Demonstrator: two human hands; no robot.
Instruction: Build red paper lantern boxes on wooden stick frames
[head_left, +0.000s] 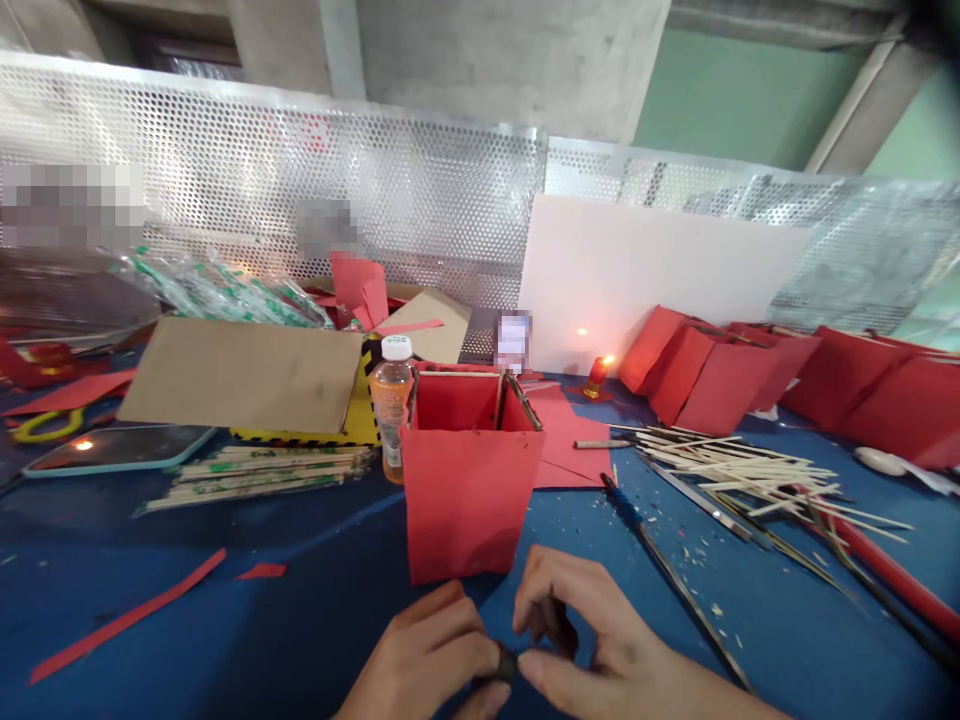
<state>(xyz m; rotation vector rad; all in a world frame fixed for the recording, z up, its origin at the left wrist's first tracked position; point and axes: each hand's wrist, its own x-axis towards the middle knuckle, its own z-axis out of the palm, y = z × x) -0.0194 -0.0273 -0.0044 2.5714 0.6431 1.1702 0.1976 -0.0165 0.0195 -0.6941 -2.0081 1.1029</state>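
Close in front of me, my left hand (439, 650) pinches a small dark lump (508, 662) between thumb and fingers; what it is made of I cannot tell. My right hand (592, 635) is beside it, fingers curved and apart from the thumb, whose tip is at or almost against the lump. Just beyond both hands stands an upright red paper box (472, 505), open at the top, with thin sticks along its rim. Behind its left side is a plastic bottle (391, 410) of orange drink with a white cap.
Loose wooden sticks (750, 465), a dark rod (667, 570) and a lit red candle (597, 378) are on the right. More red boxes (697, 370) stand behind. Leftward are bundled chopsticks (259, 475), a phone (120, 450), yellow scissors (49, 425) and a red strip (127, 620).
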